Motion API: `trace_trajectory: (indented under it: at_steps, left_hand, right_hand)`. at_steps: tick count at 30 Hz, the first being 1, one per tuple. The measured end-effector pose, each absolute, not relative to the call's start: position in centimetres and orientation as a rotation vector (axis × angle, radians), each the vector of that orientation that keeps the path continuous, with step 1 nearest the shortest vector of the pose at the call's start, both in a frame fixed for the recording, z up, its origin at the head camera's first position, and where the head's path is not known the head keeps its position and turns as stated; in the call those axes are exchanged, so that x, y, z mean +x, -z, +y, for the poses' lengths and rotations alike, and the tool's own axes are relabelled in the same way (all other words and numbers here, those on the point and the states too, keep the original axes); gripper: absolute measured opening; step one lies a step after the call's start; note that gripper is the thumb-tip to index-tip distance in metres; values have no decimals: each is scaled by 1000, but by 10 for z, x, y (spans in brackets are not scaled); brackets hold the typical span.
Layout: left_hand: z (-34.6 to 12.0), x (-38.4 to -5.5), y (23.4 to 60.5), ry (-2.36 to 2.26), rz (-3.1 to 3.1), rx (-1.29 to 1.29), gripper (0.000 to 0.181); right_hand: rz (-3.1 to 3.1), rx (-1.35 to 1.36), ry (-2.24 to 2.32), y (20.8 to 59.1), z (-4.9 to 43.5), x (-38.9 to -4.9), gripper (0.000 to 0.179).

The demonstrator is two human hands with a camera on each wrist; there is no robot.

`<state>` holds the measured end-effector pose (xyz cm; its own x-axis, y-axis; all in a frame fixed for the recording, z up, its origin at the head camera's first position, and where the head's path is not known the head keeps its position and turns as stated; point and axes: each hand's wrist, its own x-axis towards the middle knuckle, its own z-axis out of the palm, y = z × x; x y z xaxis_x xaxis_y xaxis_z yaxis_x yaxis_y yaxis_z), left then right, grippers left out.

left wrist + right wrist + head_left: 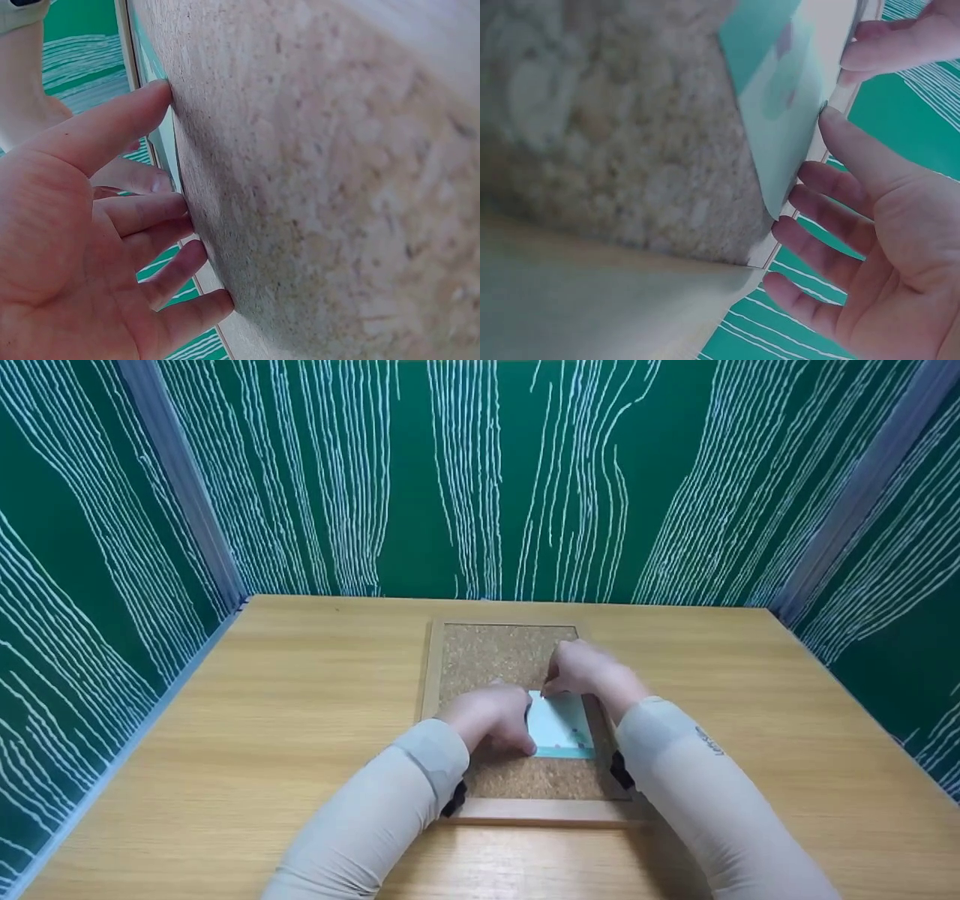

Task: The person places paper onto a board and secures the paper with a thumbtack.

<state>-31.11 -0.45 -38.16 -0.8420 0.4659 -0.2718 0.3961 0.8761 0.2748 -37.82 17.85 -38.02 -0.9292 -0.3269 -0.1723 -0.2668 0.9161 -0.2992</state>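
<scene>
A pale mint-green sheet of paper (559, 727) with a darker green bottom band and a small printed motif lies on a framed cork board (502, 656). My left hand (491, 716) rests at the sheet's left edge, thumb near its lower left corner. In the left wrist view, the fingers of that hand (112, 225) are spread, tips touching the cork. At the sheet's top edge is my right hand (585, 667), its thumb pressing there. The right wrist view shows this hand (885, 225) with thumb and fingers apart; a tiny dark spot at the thumb tip is too small to identify.
The board's wooden frame (540, 810) lies flat on a wood-grain table (322, 697). Green walls with white wavy lines (412, 510) stand behind and at both sides, with grey posts (180, 472) at the corners.
</scene>
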Motion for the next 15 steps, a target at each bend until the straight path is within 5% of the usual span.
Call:
trace_trajectory:
  at_steps: [15]
  left_hand:
    - [-6,-309,380,-238,2712,760,38]
  right_hand:
    - [2881,-573,498,375,194,-374,21]
